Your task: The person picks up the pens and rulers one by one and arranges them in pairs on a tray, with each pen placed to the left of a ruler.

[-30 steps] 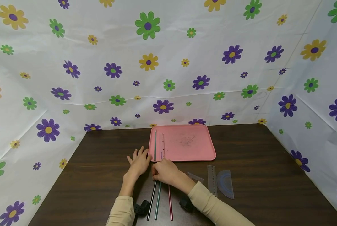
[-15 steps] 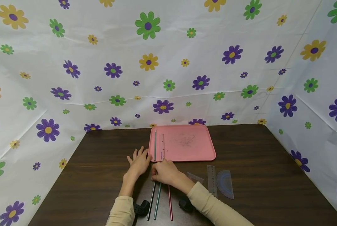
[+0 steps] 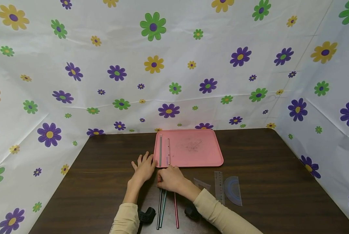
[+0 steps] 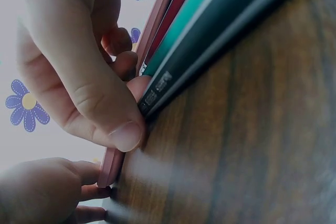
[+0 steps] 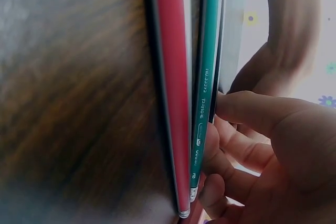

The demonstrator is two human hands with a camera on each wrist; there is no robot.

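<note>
My left hand (image 3: 144, 167) lies with fingers spread at the near left corner of the pink tray (image 3: 197, 164), touching its rim. Just in front of the tray, my right hand (image 3: 172, 178) pinches the far end of a black pencil (image 3: 159, 208) between thumb and fingers. The left wrist view shows this pinch on the black pencil (image 4: 173, 72) close up. Right beside it lies a teal pencil (image 3: 164, 209), with a red pencil (image 3: 176, 211) further right. Their far ends are hidden under the right hand in the head view.
On the tray lie a green pencil (image 3: 160, 151) and a narrow clear strip like a ruler (image 3: 168, 151). Right of my right hand are a set square (image 3: 202, 183), a clear ruler (image 3: 219, 187) and a protractor (image 3: 233, 191). Black devices (image 3: 147, 215) sit by both wrists.
The near end of the black pencil has swung right, up against the teal pencil. My right hand has barely shifted, and the left hand has stayed put.
</note>
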